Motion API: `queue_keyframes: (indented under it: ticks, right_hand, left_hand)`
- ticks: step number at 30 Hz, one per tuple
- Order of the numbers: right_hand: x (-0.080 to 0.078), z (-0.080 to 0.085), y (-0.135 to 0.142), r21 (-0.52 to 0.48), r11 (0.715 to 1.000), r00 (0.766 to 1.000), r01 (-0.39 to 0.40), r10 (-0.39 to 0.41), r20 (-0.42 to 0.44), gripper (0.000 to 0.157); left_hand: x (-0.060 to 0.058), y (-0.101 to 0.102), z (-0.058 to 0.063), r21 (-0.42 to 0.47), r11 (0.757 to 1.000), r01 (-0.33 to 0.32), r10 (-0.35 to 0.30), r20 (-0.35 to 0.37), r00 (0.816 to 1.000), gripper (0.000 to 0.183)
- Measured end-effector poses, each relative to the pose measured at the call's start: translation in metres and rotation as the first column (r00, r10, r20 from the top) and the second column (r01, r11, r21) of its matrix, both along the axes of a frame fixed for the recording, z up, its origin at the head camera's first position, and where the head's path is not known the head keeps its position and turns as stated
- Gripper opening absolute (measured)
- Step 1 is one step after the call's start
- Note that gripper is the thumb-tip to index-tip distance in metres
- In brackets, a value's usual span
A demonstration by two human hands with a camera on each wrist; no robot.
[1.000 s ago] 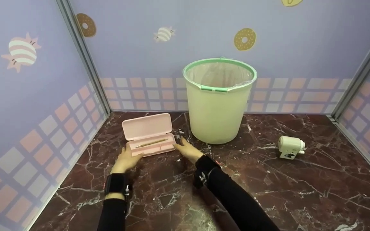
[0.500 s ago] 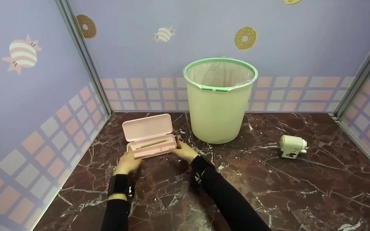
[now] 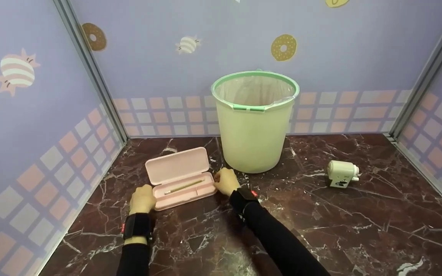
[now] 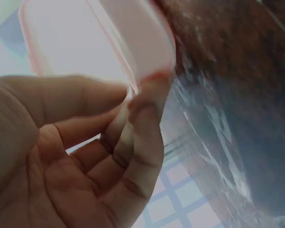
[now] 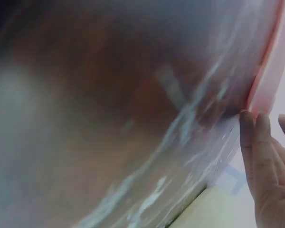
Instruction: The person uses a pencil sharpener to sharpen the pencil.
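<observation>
A pink pencil case point(image 3: 177, 200) lies with its lid raised on the dark red marbled surface, left of the bin. A pencil point(image 3: 184, 186) with a white eraser end rests slantwise in its tray. My left hand point(image 3: 142, 198) is at the case's left end. In the left wrist view, thumb and fingers pinch the wall of the case point(image 4: 149, 38). At the opposite end, my right hand point(image 3: 227, 181) touches the case. Its fingers point(image 5: 262, 152) look fairly straight in the right wrist view, tips against the pink edge, with the thumb apart.
A pale green bin point(image 3: 251, 138) with a green rim and a clear liner stands behind the right hand. Off to the right sits a cream pencil sharpener point(image 3: 342, 173) with a crank. Patterned walls point(image 3: 240, 50) enclose the back and both sides.
The pencil case has slid toward me and turned slightly. My hands have shifted to its two ends, the left hand now pinching its wall. The pencil stays in the tray.
</observation>
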State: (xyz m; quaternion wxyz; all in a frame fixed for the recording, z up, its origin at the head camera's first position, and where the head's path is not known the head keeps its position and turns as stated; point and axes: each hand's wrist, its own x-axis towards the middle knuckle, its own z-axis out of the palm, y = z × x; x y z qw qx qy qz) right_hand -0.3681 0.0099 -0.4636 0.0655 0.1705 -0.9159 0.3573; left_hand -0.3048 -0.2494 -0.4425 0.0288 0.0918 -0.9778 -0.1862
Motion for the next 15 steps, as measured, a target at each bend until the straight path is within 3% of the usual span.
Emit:
queue_keyframes:
  ticks: [11,15]
  right_hand:
    - [0.006,0.007,0.016,0.125,0.992,0.993,0.006,-0.020,0.114,0.011]
    - [0.011,0.004,0.021,0.173,0.984,0.996,-0.045,0.032,0.078,0.007]
  left_hand:
    - [0.005,0.010,0.004,-0.035,0.997,0.072,-0.074,-0.063,0.995,0.015]
    - [0.008,0.021,0.005,-0.102,0.991,0.087,-0.098,-0.108,0.989,0.016]
